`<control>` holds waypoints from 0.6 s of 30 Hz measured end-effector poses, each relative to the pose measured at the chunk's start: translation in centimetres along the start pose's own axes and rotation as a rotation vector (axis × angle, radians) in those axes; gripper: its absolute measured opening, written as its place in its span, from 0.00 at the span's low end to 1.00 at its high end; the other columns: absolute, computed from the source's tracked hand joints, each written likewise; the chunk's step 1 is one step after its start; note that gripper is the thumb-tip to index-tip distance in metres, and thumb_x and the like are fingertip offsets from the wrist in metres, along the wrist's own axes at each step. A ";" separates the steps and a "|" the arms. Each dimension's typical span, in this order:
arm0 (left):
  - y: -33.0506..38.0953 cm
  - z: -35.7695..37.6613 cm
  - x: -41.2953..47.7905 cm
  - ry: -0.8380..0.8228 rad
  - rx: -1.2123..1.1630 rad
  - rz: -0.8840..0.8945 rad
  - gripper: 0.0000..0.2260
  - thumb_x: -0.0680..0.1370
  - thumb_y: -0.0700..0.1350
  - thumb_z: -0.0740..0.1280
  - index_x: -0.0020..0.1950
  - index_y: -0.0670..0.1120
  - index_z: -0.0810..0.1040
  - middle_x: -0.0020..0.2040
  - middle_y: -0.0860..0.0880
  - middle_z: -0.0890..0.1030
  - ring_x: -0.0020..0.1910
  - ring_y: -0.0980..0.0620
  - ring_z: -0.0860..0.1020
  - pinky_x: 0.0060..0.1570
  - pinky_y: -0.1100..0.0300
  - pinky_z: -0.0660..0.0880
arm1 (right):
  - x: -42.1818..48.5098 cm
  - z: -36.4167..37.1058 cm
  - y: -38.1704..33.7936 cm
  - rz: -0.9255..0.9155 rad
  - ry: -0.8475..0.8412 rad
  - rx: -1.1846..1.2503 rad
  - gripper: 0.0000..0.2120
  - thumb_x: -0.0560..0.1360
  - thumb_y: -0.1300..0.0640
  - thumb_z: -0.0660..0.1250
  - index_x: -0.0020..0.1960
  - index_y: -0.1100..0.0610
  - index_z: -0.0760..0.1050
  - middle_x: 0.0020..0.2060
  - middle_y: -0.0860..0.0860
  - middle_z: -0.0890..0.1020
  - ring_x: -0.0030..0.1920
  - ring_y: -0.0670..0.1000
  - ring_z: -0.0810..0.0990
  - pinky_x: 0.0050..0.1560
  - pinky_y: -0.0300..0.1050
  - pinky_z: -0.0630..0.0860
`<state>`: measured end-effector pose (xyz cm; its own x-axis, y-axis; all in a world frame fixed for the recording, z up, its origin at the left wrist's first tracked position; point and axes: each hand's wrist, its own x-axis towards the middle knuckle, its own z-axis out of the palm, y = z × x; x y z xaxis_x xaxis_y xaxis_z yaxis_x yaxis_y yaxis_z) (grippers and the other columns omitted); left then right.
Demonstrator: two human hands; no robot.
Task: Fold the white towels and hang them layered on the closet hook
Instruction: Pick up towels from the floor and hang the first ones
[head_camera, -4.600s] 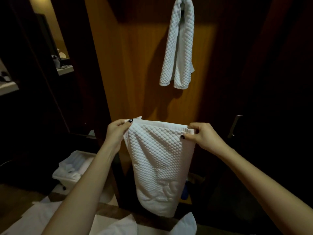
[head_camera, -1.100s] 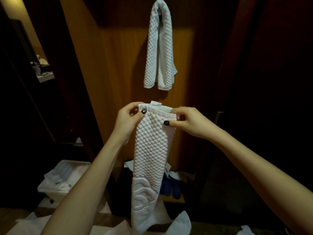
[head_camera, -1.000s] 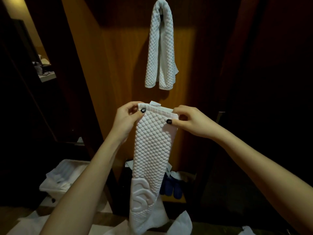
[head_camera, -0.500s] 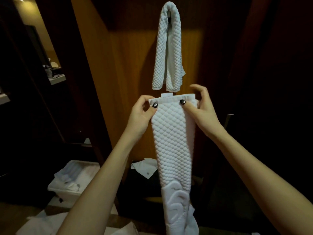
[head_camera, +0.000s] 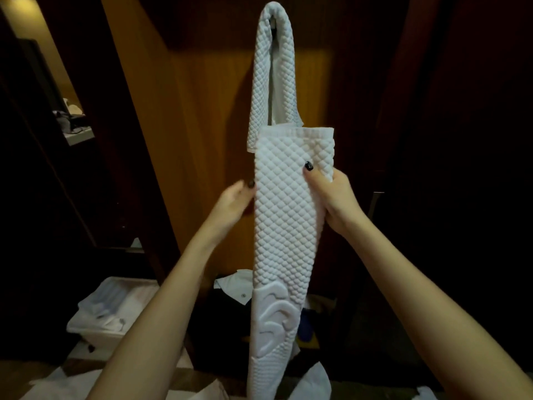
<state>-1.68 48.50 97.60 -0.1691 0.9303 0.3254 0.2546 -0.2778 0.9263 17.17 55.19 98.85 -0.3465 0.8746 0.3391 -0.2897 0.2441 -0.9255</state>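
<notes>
A long, narrow folded white quilted towel (head_camera: pixel 284 226) hangs upright in front of the wooden closet panel (head_camera: pixel 207 140). My right hand (head_camera: pixel 334 197) grips its right edge a little below the top, thumb on the front. My left hand (head_camera: pixel 230 206) is blurred at the towel's left edge, thumb beside the edge and fingers hidden behind. Another white quilted towel (head_camera: pixel 259 82) hangs doubled over the closet hook (head_camera: pixel 272 26), which it mostly covers. The held towel's top edge overlaps the hung towel's lower end.
A white bin (head_camera: pixel 95 327) with cloths stands on the floor at lower left. More white towels (head_camera: pixel 57 382) lie along the bottom edge. Blue slippers (head_camera: pixel 305 327) sit in the closet bottom. A metal door handle (head_camera: pixel 375 206) is on the dark door at right.
The towel was folded from wide to a narrow strip and raised toward the hung towel. Both hands slid down from its top corners; the left hand left its corner.
</notes>
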 end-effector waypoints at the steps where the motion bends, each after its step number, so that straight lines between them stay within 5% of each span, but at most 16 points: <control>1: -1.4 -0.1 -0.7 -0.048 -0.020 -0.039 0.40 0.60 0.78 0.66 0.51 0.43 0.77 0.41 0.56 0.81 0.37 0.68 0.77 0.40 0.71 0.73 | 0.4 -0.3 -0.4 0.000 -0.010 0.033 0.07 0.78 0.53 0.67 0.55 0.54 0.78 0.49 0.49 0.86 0.51 0.51 0.85 0.45 0.43 0.82; 6: -4.6 0.7 -2.5 -0.136 -0.374 -0.087 0.06 0.74 0.50 0.70 0.45 0.49 0.83 0.46 0.50 0.83 0.48 0.55 0.80 0.50 0.60 0.76 | 1.9 -0.8 -1.6 0.025 -0.035 0.142 0.12 0.80 0.53 0.65 0.60 0.57 0.75 0.52 0.51 0.86 0.54 0.52 0.84 0.47 0.44 0.81; 11: -2.4 1.4 -3.1 0.020 -0.293 0.084 0.04 0.73 0.45 0.71 0.40 0.55 0.81 0.41 0.51 0.83 0.42 0.55 0.81 0.42 0.64 0.78 | 2.3 -1.4 -2.0 0.069 -0.030 0.194 0.20 0.81 0.53 0.62 0.69 0.63 0.70 0.59 0.56 0.82 0.58 0.56 0.82 0.51 0.48 0.81; 15: -1.5 2.4 -3.8 0.130 -0.286 0.185 0.13 0.74 0.39 0.71 0.43 0.59 0.80 0.43 0.49 0.82 0.42 0.53 0.81 0.42 0.63 0.78 | 2.3 -1.9 -2.2 0.050 -0.066 0.224 0.16 0.82 0.52 0.61 0.66 0.59 0.72 0.55 0.53 0.84 0.56 0.53 0.83 0.51 0.47 0.81; 18: -1.5 3.1 -4.6 0.180 -0.301 0.177 0.05 0.76 0.46 0.71 0.48 0.56 0.81 0.45 0.49 0.84 0.44 0.52 0.83 0.42 0.64 0.78 | 2.3 -1.9 -2.3 0.032 -0.089 0.249 0.13 0.82 0.52 0.61 0.64 0.57 0.72 0.53 0.51 0.84 0.56 0.53 0.83 0.50 0.47 0.81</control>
<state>1.67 45.40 94.12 -0.3183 0.8123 0.4886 0.0083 -0.5130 0.8583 18.70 57.39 101.41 -0.4327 0.8374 0.3339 -0.4840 0.0967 -0.8697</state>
